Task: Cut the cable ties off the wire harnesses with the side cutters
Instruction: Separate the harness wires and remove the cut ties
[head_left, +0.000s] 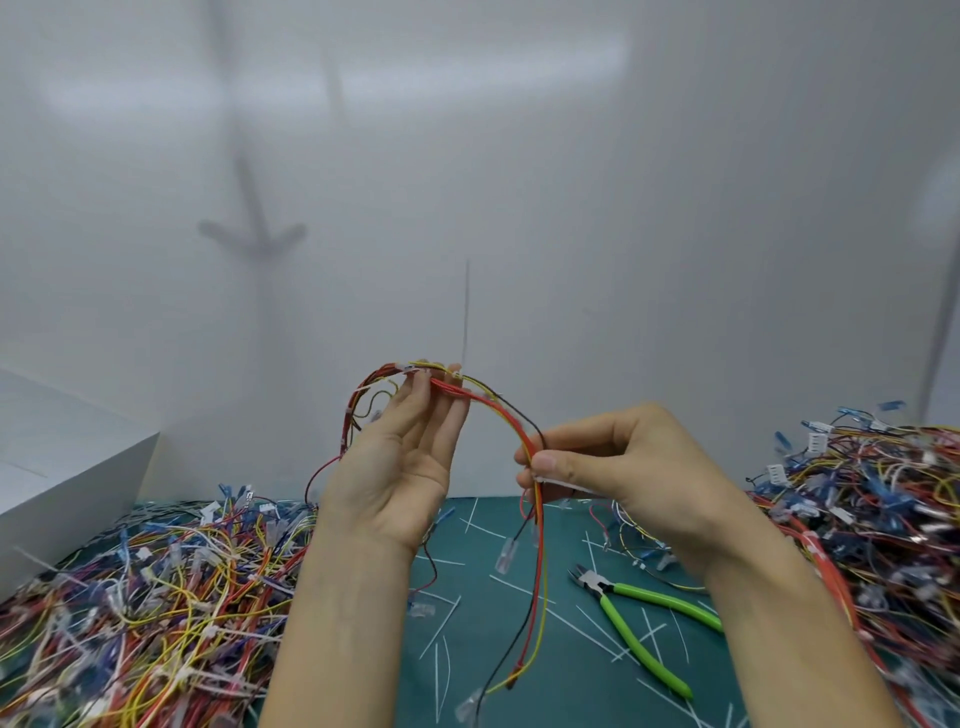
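Above the green worktop (519, 649), between the two raised hands, one wire harness (498, 410) arches in a loop of red, yellow and dark wires. The right hand (623, 467) has its grip narrowed to a pinch, thumb and forefinger closed on the right leg of the loop just where a white cable tie (558, 482) sticks out sideways. The left hand (395, 457) stands palm toward the camera, its fingertips closed lightly on the top of the arch, where two more small white ties seem to sit on the bundle; they are too small to be sure of. Below the right pinch the wire ends hang free down to the worktop with clear terminal sleeves on them.

The side cutters (644, 618), green-handled, lie on the worktop below the right forearm, in neither hand and with the tips pointing up and left. Around them lie many thin white offcuts (441, 634), which I read as ties already cut. To the left a pile of loose wires (145, 597) spreads across the worktop, beside a white box (67, 467); to the right a taller heap of harnesses (872, 499) rises.

My judgement: the job is well under way but far from over. This harness still carries at least one tie, the cutters must be picked up before it can go, and the right heap looks largely unworked.
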